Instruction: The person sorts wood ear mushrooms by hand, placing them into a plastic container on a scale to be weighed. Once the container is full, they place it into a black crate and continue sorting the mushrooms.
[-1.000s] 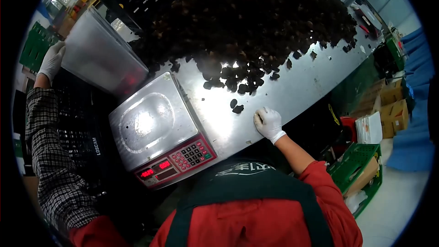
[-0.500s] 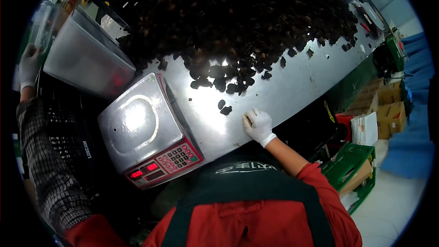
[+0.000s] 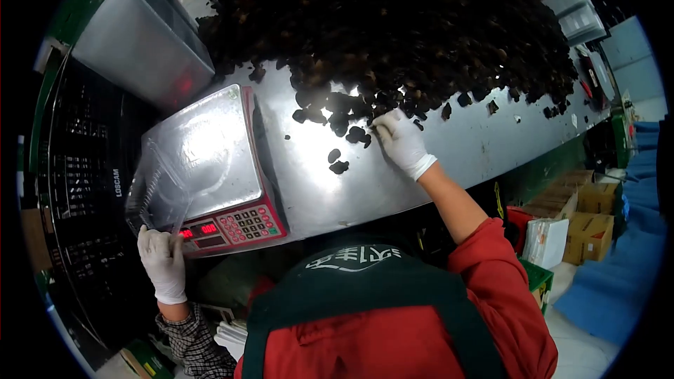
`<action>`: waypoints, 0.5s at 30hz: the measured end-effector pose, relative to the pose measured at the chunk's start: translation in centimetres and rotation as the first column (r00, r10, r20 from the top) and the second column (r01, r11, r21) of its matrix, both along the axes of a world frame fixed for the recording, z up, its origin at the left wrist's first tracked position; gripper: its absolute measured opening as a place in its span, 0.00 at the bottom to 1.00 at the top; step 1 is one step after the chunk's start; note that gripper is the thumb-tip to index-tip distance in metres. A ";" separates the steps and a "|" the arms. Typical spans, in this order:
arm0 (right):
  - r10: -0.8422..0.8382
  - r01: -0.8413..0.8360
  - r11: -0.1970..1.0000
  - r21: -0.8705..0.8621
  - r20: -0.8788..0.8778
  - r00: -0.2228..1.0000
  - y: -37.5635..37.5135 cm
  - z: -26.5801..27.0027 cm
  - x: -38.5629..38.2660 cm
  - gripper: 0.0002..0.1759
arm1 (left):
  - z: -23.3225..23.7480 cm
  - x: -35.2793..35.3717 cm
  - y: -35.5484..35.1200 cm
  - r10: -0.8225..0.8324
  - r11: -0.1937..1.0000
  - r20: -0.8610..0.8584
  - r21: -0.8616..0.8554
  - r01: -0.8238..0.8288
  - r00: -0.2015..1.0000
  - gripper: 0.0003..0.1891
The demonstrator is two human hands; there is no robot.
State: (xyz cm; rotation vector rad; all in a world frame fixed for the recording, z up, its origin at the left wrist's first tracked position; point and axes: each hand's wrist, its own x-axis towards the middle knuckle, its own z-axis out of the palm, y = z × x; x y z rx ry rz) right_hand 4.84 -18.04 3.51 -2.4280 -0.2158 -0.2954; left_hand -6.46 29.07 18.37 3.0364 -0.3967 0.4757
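The metal bench ran slantwise, its near edge passing below the scale and under the right forearm. Its smooth, shiny top gave open room between scale and right hand, and a longer bare strip ran on to the right.

The pile of dark, thin, irregular pieces covered the far part, its front ragged. Left of the scale stood a black crate with slotted walls. The scale had a flat metal plate, rounded at the corners, and a red front with keys and lit red digits; its right side faced bare metal. Just beyond it, a tall, cloudy plastic bin leaned in view, near the pile's left end.

Both hands wore white gloves. The left hand, by the scale's near left corner, gripped a clear tray, thin and ridged, over the plate; contact with the plate could not be told. The right hand had its fingers bent at the pile's front edge; whether they held a piece could not be told. 2 loose pieces, dark and rounded, lay close together on the bare metal between scale and right hand.
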 end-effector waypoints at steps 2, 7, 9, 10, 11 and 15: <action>-0.097 0.093 0.971 0.219 0.003 0.995 -1.0 0.9 1.0 0.05 | -1.2 -0.7 -0.1 0.029 0.995 -0.091 0.093 -0.021 0.995 0.16; -0.001 0.327 0.741 0.587 -0.485 0.874 -4.8 4.7 0.5 0.07 | 1.7 1.0 -8.8 -0.021 0.998 -0.075 -0.058 0.017 0.997 0.28; 0.061 0.349 0.674 0.652 -0.519 0.853 -6.0 4.1 -0.3 0.08 | 1.2 3.0 -14.8 -0.196 0.935 -0.099 -0.319 0.156 0.976 0.25; 0.085 0.362 0.637 0.680 -0.529 0.845 -6.7 4.1 -0.8 0.09 | 0.4 4.4 -17.8 -0.294 0.872 -0.138 -0.443 0.207 0.946 0.23; 0.088 0.373 0.629 0.682 -0.539 0.837 -6.8 4.4 -1.5 0.10 | -1.9 5.9 -20.0 -0.342 0.837 -0.105 -0.486 0.252 0.934 0.20; 0.032 0.411 0.719 0.561 -0.617 0.786 -7.7 6.7 -4.4 0.09 | -13.1 10.8 -27.7 -0.414 0.752 -0.115 -0.602 0.268 0.903 0.16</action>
